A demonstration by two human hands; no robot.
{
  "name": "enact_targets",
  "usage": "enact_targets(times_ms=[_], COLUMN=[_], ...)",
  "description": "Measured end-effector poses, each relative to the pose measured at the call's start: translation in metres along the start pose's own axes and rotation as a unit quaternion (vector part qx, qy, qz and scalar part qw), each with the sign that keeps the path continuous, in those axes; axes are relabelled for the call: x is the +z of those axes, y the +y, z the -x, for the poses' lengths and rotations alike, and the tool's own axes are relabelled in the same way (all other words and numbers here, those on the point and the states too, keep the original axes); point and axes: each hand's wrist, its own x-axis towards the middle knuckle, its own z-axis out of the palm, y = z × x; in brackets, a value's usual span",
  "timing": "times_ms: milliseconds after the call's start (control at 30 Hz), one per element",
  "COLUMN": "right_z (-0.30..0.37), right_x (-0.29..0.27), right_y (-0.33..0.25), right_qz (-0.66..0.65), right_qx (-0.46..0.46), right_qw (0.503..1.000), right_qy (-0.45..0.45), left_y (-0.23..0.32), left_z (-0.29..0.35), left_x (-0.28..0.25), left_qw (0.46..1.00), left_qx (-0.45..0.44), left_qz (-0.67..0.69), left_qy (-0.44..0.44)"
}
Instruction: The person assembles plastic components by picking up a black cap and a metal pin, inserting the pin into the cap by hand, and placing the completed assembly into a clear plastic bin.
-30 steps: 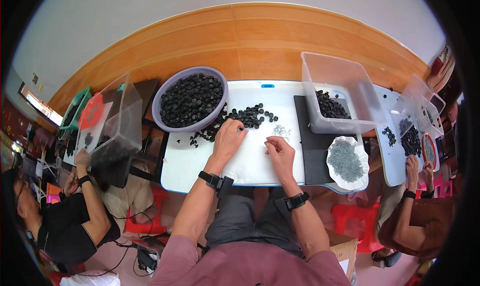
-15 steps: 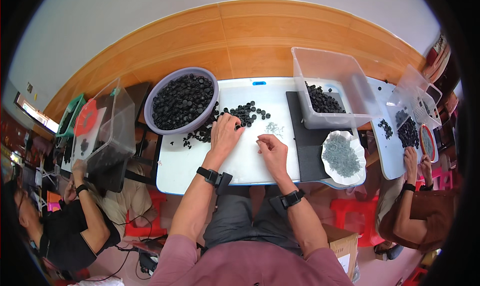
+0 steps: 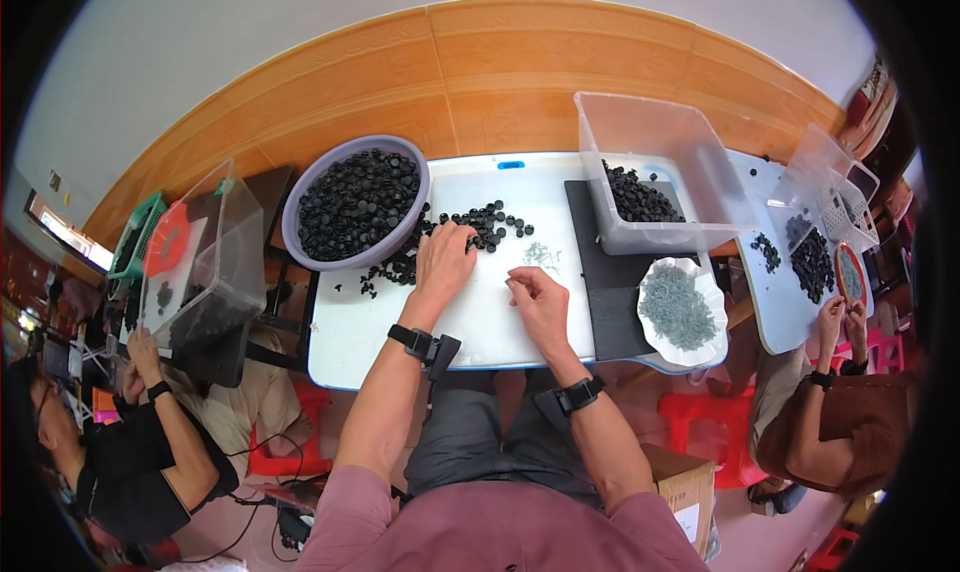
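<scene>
My left hand (image 3: 443,267) reaches across the white tabletop to a loose spread of small round black caps (image 3: 490,222). Its fingers curl down among them, fingertips touching the caps; what lies between them is hidden. To its right, my right hand (image 3: 540,304) hovers low over the table, thumb and fingers pinched together. Anything in that pinch is too small to make out. Just beyond it lies a little scatter of small clear greyish pieces (image 3: 541,256). Smaller black parts (image 3: 393,270) are heaped left of my left hand, beside a purple-grey basin (image 3: 424,187) full of black caps.
A clear plastic bin (image 3: 665,240) holding black parts stands on a dark mat (image 3: 617,322) at the right. In front of it sits a white scalloped dish (image 3: 650,334) of greyish pieces. Co-workers sit at both sides, near a clear bin (image 3: 240,232) and another table (image 3: 775,307).
My left hand has shifted from holding a black cap near its thumb to reaching over the spread caps. My right hand stays pinched in nearly the same place.
</scene>
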Motion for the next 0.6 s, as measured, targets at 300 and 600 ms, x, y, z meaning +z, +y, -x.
enact_targets(times_ms=[300,600], right_z=[0.000,0.000], right_x=[-0.001,-0.002], right_y=[-0.001,0.000], right_qz=[0.016,-0.022], right_qx=[0.001,-0.001], right_qw=[1.000,0.999], right_qy=[-0.006,0.026], left_y=[-0.005,0.008], left_z=[0.006,0.022], left_x=[0.001,-0.006], left_qw=[1.000,0.996], left_qx=[-0.014,-0.016], left_qz=[-0.022,0.084], left_qy=[-0.009,0.010])
